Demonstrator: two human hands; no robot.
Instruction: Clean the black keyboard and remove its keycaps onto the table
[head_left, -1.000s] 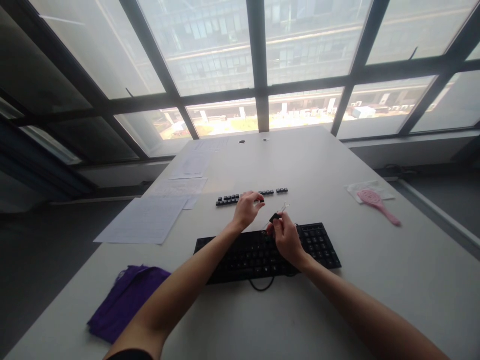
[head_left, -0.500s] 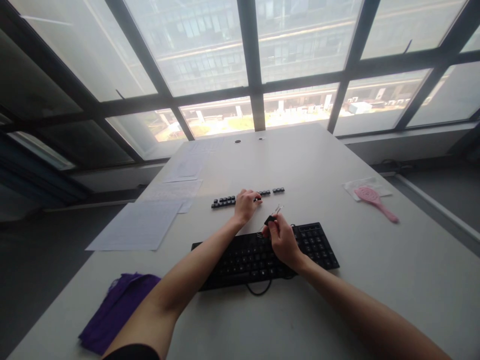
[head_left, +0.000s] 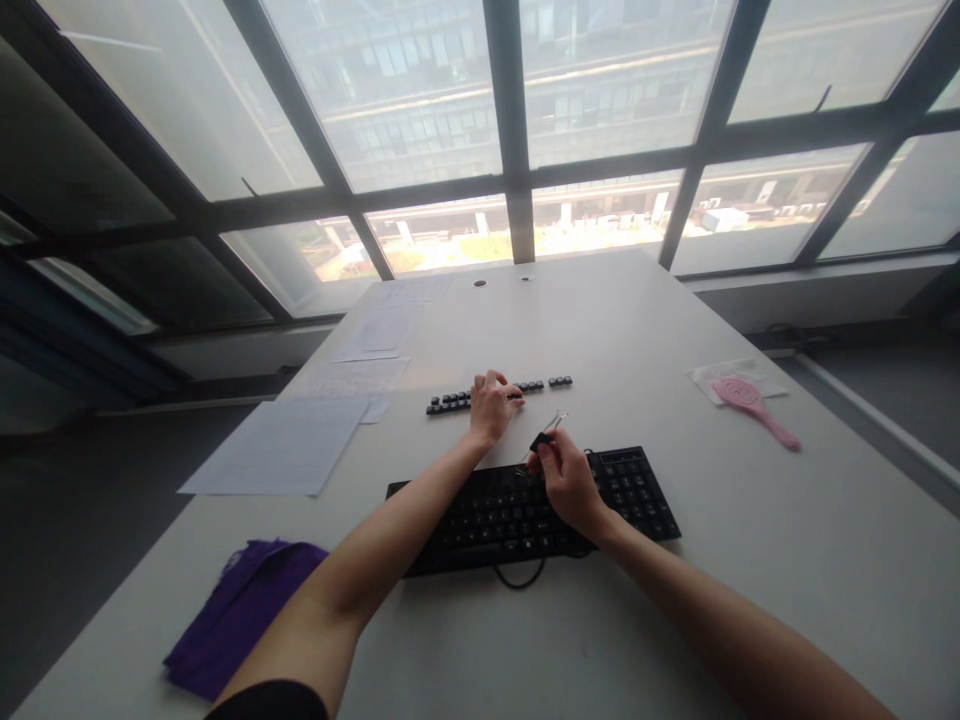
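Note:
A black keyboard (head_left: 487,515) lies in front of me, partly under my forearms, with its cable looping out at the near edge. Beyond it, several loose black keycaps (head_left: 450,402) stand in rows on the white table. My left hand (head_left: 493,405) is over the middle of these rows, its fingers curled at a keycap; whether it grips one is hidden. Above the keyboard's upper edge, my right hand (head_left: 566,475) is closed on a black clip with wire handles (head_left: 540,441).
White paper sheets (head_left: 274,448) lie along the table's left side. A purple cloth (head_left: 240,615) is at the near left. On the right, a pink hairbrush (head_left: 750,400) rests partly on a clear wrapper (head_left: 766,374). Windows (head_left: 600,80) rise behind the table (head_left: 585,330).
The whole view has shifted slightly. Both hands keep nearly the same places over the keycaps and the keyboard.

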